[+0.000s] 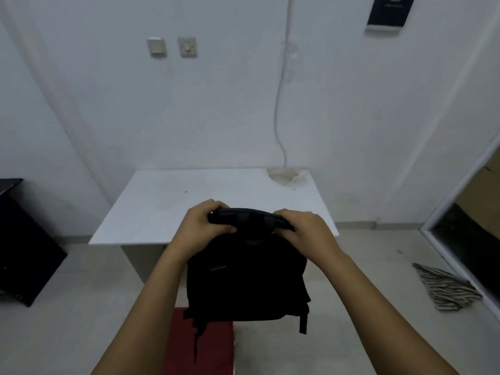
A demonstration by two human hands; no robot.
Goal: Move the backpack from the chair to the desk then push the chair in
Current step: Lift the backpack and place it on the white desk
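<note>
Bare white desk [173, 209] lies just beyond the knuckles; left hand [201, 228] and right hand [305, 231] clench the black backpack [247, 282] top, red chair [205, 345] below.

Both forearms appear bare to the frame's edge, no sleeves visible.

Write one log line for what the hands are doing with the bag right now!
left hand: shut on backpack | right hand: shut on backpack | backpack: held above red chair | desk: ahead
</note>
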